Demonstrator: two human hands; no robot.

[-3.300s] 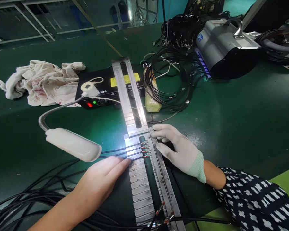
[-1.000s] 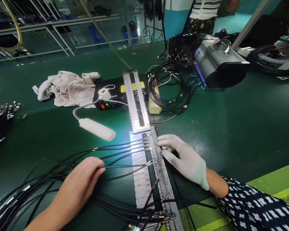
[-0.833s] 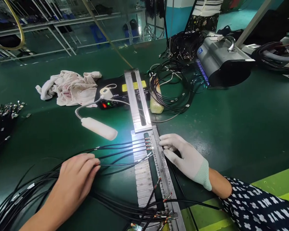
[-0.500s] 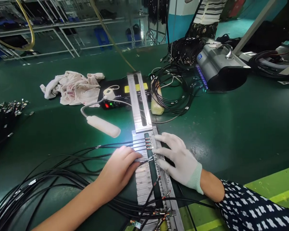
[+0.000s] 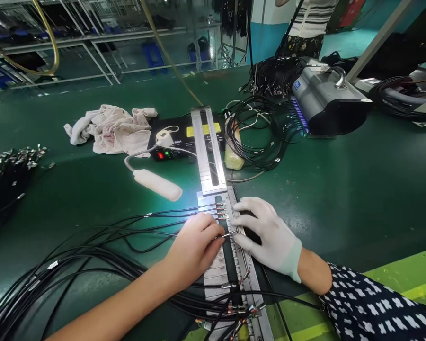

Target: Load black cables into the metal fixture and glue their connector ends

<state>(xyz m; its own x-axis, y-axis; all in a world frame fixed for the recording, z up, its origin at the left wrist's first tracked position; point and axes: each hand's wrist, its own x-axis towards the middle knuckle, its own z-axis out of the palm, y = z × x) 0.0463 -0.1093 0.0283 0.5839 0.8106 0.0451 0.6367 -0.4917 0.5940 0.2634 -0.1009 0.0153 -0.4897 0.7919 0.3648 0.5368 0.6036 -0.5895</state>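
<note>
My bare left hand (image 5: 195, 246) pinches a black cable close to its metal tip (image 5: 227, 235), over the slotted metal fixture (image 5: 215, 274). My right hand (image 5: 270, 234), in a white glove, has its fingers spread along the fixture's right rail, the lower fingertips beside that cable tip. Above my left hand, several black cables (image 5: 166, 212) lie across the fixture, their stripped ends (image 5: 220, 208) side by side at the slot. Lower down, more loose cable ends (image 5: 234, 310) rest over the fixture.
A lit white lamp (image 5: 158, 184) stands left of the fixture, by a black box (image 5: 168, 154) and crumpled cloth (image 5: 115, 130). Coiled cables (image 5: 255, 137) and a grey machine (image 5: 326, 99) are at the back right. Cable bundles (image 5: 17, 161) lie left. A person (image 5: 310, 23) stands beyond.
My left hand has moved right, bringing its cable tip closer to the right rail. A loose cable end below it has shifted downward. The whole view has moved slightly.
</note>
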